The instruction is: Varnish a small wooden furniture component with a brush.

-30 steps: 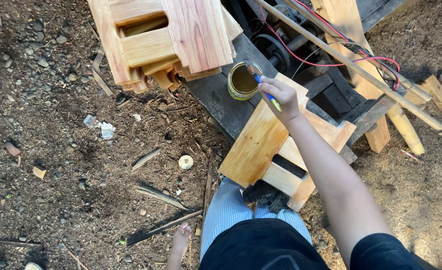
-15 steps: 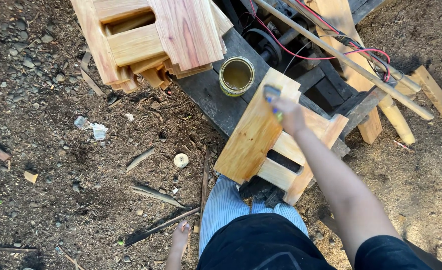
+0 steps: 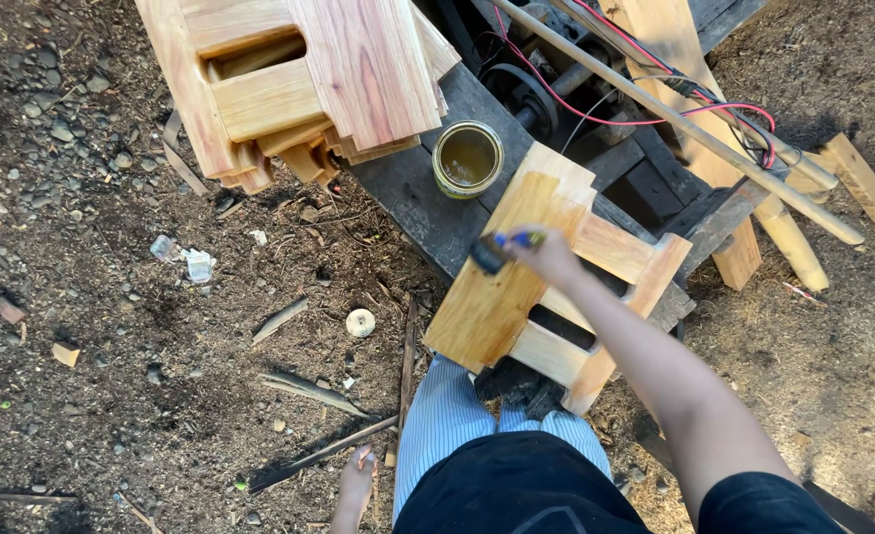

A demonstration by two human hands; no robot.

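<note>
The ground is dark brown dirt (image 3: 111, 396) with small grey stones (image 3: 32, 109), wood chips and thin sticks on it. Bright sun falls on the right side, where the sandy earth (image 3: 833, 356) looks pale. A dark, worn wooden tabletop (image 3: 428, 208) stands in the middle. A long pale wooden pole (image 3: 695, 129) lies slanted over it, and red wires (image 3: 596, 109) curl beside the pole.

Tin (image 3: 468, 158) on dark bench (image 3: 428, 213)

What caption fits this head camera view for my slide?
Right hand brushes finish from an open tin onto a wooden piece outdoors.
</note>
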